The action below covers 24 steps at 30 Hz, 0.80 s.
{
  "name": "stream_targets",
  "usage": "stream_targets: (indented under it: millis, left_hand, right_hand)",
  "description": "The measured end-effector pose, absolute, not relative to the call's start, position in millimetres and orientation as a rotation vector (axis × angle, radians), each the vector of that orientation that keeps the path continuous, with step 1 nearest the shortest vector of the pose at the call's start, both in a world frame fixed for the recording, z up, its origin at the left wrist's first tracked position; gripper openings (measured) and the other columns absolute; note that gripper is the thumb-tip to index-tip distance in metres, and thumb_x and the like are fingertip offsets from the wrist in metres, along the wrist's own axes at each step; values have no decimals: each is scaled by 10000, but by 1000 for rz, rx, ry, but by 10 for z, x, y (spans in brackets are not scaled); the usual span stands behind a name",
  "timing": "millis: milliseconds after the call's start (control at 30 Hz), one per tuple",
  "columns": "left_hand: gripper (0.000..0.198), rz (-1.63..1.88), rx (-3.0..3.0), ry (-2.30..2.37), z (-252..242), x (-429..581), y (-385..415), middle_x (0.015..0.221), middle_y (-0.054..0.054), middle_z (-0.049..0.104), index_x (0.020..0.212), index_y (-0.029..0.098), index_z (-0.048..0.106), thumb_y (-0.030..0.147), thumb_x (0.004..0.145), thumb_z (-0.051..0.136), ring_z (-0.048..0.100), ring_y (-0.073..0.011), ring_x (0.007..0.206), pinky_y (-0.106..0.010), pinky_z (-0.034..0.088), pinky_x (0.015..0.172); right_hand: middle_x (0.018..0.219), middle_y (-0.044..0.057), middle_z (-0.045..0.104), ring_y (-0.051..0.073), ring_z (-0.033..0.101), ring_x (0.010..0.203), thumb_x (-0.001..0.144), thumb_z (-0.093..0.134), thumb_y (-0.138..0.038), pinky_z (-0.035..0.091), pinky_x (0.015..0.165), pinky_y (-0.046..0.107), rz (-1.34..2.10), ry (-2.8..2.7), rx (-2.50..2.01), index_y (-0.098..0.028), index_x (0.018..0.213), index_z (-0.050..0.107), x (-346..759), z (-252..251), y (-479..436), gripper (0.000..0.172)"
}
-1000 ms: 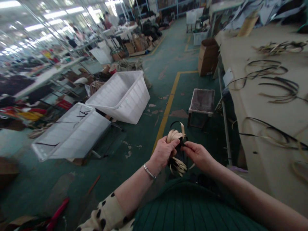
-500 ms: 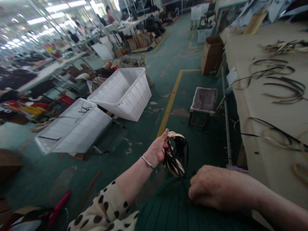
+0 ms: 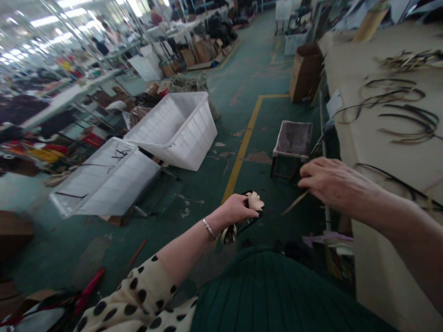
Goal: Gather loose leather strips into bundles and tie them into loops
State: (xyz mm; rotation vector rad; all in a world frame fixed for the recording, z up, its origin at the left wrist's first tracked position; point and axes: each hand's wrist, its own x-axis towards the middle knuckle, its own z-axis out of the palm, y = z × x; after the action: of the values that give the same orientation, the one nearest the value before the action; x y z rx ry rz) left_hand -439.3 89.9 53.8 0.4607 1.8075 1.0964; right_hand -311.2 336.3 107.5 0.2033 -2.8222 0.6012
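Note:
My left hand (image 3: 238,208) is closed around a coiled bundle of black and cream strips (image 3: 255,201); the cream ends fan out past the thumb, and loops hang below the palm. To the right, my right hand (image 3: 316,177) pinches one thin strip (image 3: 295,203), whose pale end hangs down to the left. It is held near the edge of the table (image 3: 374,230), apart from the left hand. More black and cream strips (image 3: 411,122) lie in loose loops on that table.
Two white plastic bins (image 3: 194,143) (image 3: 114,184) stand at the left, the nearer one tilted. A low stool (image 3: 292,138) is beside the table, with a brown carton (image 3: 305,74) behind it. Yellow lines mark the green floor (image 3: 194,203). People work in the far background.
My right hand has moved up and right, away from my lap, with a strip. My left hand has turned over, and the bundle's cream ends now face up.

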Motion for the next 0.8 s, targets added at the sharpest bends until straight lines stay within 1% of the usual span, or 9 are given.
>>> stream_targets:
  millis: [67, 133, 267, 367, 433, 533, 600, 700, 800]
  left_hand:
    - [112, 928, 668, 1888, 577, -4343, 926, 586, 14, 552, 614, 125, 637, 149, 588, 743, 457, -96, 522, -167, 283, 445]
    - [129, 796, 799, 1939, 639, -4280, 946, 543, 26, 522, 565, 140, 605, 145, 606, 728, 437, -95, 506, -173, 259, 443]
    - [60, 791, 999, 2013, 763, -4187, 934, 588, 9, 567, 628, 169, 637, 139, 669, 669, 480, -118, 537, -193, 288, 483]
    - [111, 812, 1076, 2139, 803, -4206, 885, 586, -18, 564, 607, 172, 632, 196, 715, 643, 492, -139, 550, -216, 273, 489]
    - [151, 769, 1044, 2306, 798, -4249, 851, 550, -16, 534, 583, 174, 607, 219, 726, 629, 453, -135, 513, -232, 231, 474]
    - [115, 771, 1002, 2472, 752, -4303, 826, 551, -12, 535, 607, 176, 613, 180, 720, 599, 431, -129, 504, -239, 228, 486]
    - [88, 888, 998, 2373, 704, -4309, 833, 622, -25, 593, 703, 178, 670, 183, 735, 588, 495, -144, 570, -226, 293, 521]
    - [160, 1049, 966, 2124, 624, -4285, 871, 749, -32, 657, 849, 177, 707, 218, 766, 576, 568, -162, 687, -213, 372, 591]
    - [117, 1052, 896, 2129, 560, -4266, 924, 658, -11, 616, 717, 147, 669, 204, 748, 572, 534, -143, 633, -206, 350, 554]
  right_hand:
    - [825, 82, 554, 214, 475, 839, 824, 548, -207, 321, 729, 342, 279, -2864, 213, -192, 711, 661, -3343, 1105, 3237, 160]
    - [803, 80, 564, 197, 492, 796, 866, 527, -270, 333, 693, 320, 331, -2875, 193, -186, 792, 678, -3553, 1041, 3037, 188]
    - [864, 52, 655, 166, 577, 797, 896, 473, -345, 397, 689, 269, 1295, -2697, 216, -192, 959, 682, -3779, 633, 2653, 266]
    - [785, 44, 653, 144, 581, 714, 867, 476, -501, 426, 627, 238, 2032, -2557, 166, -145, 835, 667, -3755, 347, 2512, 406]
    - [691, 30, 614, 120, 539, 609, 816, 499, -606, 408, 545, 221, 2300, -2481, 19, -130, 775, 634, -3679, 274, 2491, 496]
    - [636, 3, 563, 93, 491, 541, 782, 520, -658, 367, 482, 198, 2423, -2282, -192, -134, 768, 593, -3558, 300, 2517, 529]
    - [635, -5, 548, 83, 477, 538, 780, 534, -653, 351, 473, 187, 2471, -2196, -211, -132, 765, 585, -3507, 332, 2544, 524]
    - [640, -9, 533, 73, 456, 537, 782, 540, -651, 350, 474, 181, 2530, -2136, -172, -128, 767, 590, -3476, 327, 2570, 526]
    - [641, -11, 525, 75, 462, 543, 784, 545, -641, 369, 482, 183, 2533, -2096, -195, -131, 755, 576, -3475, 286, 2577, 511]
